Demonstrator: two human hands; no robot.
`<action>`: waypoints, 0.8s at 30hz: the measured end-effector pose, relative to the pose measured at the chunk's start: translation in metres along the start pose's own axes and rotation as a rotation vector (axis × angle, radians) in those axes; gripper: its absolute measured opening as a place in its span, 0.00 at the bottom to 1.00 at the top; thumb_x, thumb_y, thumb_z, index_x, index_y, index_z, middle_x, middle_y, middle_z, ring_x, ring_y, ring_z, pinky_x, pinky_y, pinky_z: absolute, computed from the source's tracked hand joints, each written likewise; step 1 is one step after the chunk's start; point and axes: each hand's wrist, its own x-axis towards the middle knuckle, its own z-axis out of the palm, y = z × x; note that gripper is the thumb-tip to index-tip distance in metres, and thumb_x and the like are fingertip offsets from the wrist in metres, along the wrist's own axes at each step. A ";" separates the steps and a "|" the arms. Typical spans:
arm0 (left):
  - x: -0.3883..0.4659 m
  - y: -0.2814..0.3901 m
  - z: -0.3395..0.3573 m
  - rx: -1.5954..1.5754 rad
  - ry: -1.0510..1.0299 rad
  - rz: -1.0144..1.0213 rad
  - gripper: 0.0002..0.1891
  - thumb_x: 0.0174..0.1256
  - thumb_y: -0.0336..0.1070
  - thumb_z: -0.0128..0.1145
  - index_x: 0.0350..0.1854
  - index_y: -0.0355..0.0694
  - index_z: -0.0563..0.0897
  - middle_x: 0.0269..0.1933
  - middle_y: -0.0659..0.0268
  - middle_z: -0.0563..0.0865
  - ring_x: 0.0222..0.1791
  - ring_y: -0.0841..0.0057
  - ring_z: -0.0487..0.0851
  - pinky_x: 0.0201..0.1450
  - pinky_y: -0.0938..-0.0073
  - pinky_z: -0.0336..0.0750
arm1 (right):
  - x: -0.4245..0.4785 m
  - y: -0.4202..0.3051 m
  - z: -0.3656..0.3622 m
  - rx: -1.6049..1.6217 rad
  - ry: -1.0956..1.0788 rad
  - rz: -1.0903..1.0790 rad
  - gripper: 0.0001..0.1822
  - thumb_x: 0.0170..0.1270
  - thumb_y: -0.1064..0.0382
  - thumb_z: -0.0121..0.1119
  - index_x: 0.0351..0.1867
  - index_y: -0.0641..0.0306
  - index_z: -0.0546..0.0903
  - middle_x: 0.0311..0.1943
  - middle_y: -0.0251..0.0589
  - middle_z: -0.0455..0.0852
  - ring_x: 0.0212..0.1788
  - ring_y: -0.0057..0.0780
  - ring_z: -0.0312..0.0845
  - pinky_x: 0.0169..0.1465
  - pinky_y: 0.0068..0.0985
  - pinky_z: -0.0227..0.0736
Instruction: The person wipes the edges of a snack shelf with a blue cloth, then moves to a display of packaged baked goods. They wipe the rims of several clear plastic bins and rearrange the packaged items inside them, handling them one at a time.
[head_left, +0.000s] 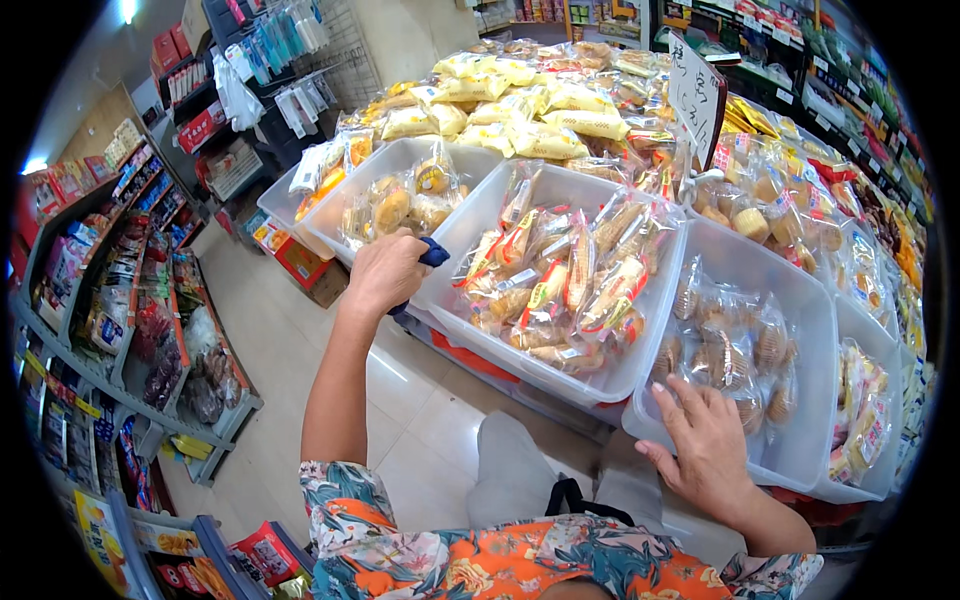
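Note:
My left hand (386, 274) is closed around a bunched dark blue cloth (433, 253), over the front rim of a clear plastic bin (322, 225) of wrapped round pastries (391, 206). To its right stands a larger translucent bin (517, 358) filled with long pastries (581, 277) in clear bags. My right hand (697, 442) holds nothing, its fingers apart. It hovers over or rests at the front rim of another bin (799, 450) holding brown ridged cakes (724, 360) in clear wrap; whether it touches is unclear.
Behind the bins rise piles of yellow-wrapped snacks (517, 112). A handwritten price sign (696, 97) stands among them. At far right is a bin (862, 487) of more packets. Tiered shelves (142, 300) line the left side. A red carton (296, 255) sits on the tiled floor (330, 375).

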 end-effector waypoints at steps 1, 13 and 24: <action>0.008 0.005 -0.003 0.025 -0.041 0.012 0.08 0.49 0.35 0.59 0.31 0.38 0.83 0.37 0.58 0.82 0.41 0.61 0.80 0.40 0.63 0.74 | 0.000 0.001 -0.001 0.024 -0.013 0.015 0.31 0.48 0.52 0.64 0.53 0.66 0.72 0.50 0.49 0.73 0.43 0.42 0.69 0.43 0.36 0.63; 0.169 0.043 0.038 0.065 -0.047 0.017 0.10 0.51 0.30 0.50 0.32 0.35 0.83 0.37 0.52 0.84 0.38 0.58 0.83 0.39 0.64 0.77 | -0.002 0.005 -0.001 0.084 -0.007 -0.001 0.27 0.44 0.55 0.66 0.48 0.62 0.76 0.43 0.42 0.76 0.34 0.36 0.69 0.35 0.32 0.61; 0.153 0.028 0.033 0.020 -0.059 0.042 0.11 0.47 0.32 0.53 0.32 0.36 0.84 0.36 0.50 0.84 0.38 0.58 0.83 0.40 0.63 0.77 | -0.001 0.004 0.004 0.072 0.030 0.018 0.26 0.46 0.58 0.65 0.49 0.59 0.76 0.43 0.44 0.77 0.36 0.37 0.69 0.36 0.32 0.59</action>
